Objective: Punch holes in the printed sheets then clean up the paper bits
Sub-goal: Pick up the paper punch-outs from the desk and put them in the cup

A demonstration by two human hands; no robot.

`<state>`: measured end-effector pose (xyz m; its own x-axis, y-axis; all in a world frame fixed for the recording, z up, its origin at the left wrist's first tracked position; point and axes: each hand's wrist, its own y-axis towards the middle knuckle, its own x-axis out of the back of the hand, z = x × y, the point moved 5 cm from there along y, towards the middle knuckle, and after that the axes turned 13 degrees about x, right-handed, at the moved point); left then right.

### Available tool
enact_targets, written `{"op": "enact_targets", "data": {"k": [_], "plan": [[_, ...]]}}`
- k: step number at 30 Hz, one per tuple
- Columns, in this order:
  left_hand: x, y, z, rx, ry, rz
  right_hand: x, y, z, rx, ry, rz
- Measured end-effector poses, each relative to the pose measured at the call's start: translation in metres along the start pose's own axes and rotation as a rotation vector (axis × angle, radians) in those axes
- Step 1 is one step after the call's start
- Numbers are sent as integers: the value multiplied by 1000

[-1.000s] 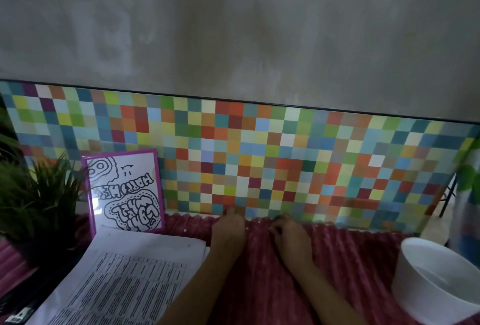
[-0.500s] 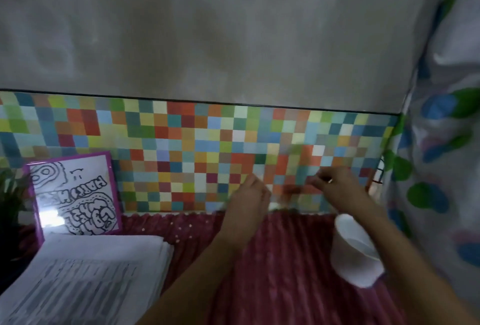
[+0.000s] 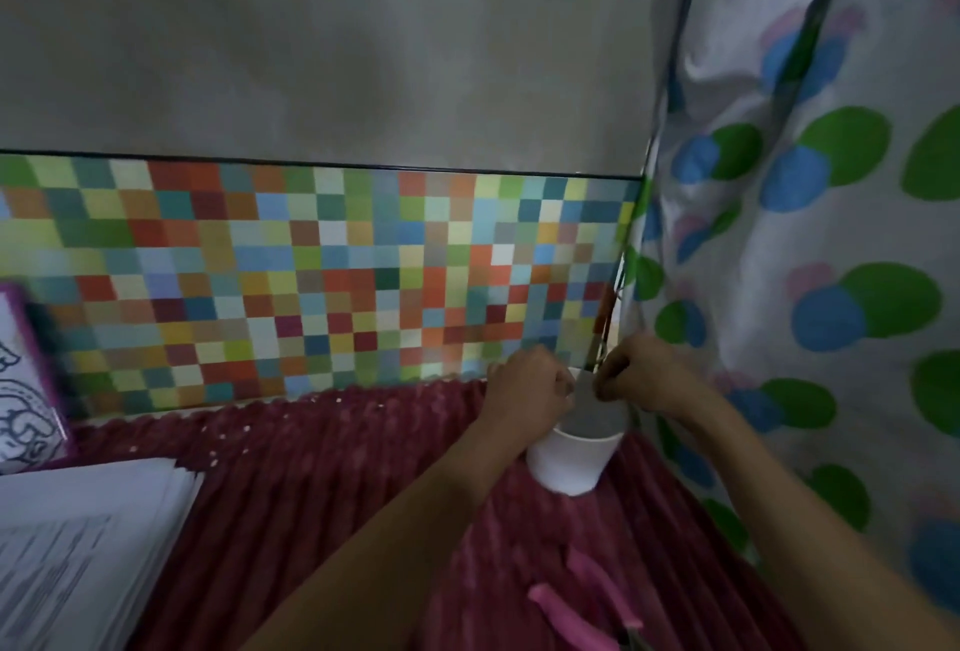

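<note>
Seemingly cleanup step: left hand (image 3: 530,388), right hand (image 3: 647,375) over white cup (image 3: 571,460), fingers (image 3: 562,384) curled, contents untellable. Best release low inside rim, avoid scatter.

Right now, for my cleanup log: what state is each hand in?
Left hand: curled at the cup rim; grip cannot be told.
Right hand: curled over the cup; contents cannot be told.

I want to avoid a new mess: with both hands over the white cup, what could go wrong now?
The white cup stands on ribbed dark red cloth close to the spotted curtain; a nudge from the left hand or right hand might tip it. Small white paper bits lie by the cloth's back edge and may get overlooked.
</note>
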<state>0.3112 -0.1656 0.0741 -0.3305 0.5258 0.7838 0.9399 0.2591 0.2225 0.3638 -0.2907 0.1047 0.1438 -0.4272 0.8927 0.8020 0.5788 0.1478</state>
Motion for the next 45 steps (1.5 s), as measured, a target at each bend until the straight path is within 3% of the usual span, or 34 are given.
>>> {"op": "enact_targets", "data": {"k": [4,7,13,16,19,22,23,26,30,35,39,45], "plan": [[7,-2,2,50,-48,-94,2,1,0,18,-12,-96],[4,-1,5,-21,-93,-86,1,3,4,94,-91,-109],[-1,-7,5,-141,102,-102,-14,12,15,22,-171,-25],[3,-7,9,-168,178,-160,-18,11,25,14,-357,-11],[15,-4,22,-211,132,-208,-13,10,51,150,-444,-264],[50,-6,56,-187,-51,-310,-15,14,103,342,-210,-519],[64,-7,75,-101,-111,-335,-25,22,120,375,-77,-502],[93,-12,151,215,-179,-365,-87,56,153,341,232,-214],[101,-13,233,469,-147,-361,-175,86,145,223,339,-70],[79,-10,264,455,-151,-356,-218,100,125,93,346,-144],[67,-2,271,433,-64,-300,-219,99,126,145,276,-195],[64,1,256,339,148,-384,-225,96,129,190,228,-266]]}}
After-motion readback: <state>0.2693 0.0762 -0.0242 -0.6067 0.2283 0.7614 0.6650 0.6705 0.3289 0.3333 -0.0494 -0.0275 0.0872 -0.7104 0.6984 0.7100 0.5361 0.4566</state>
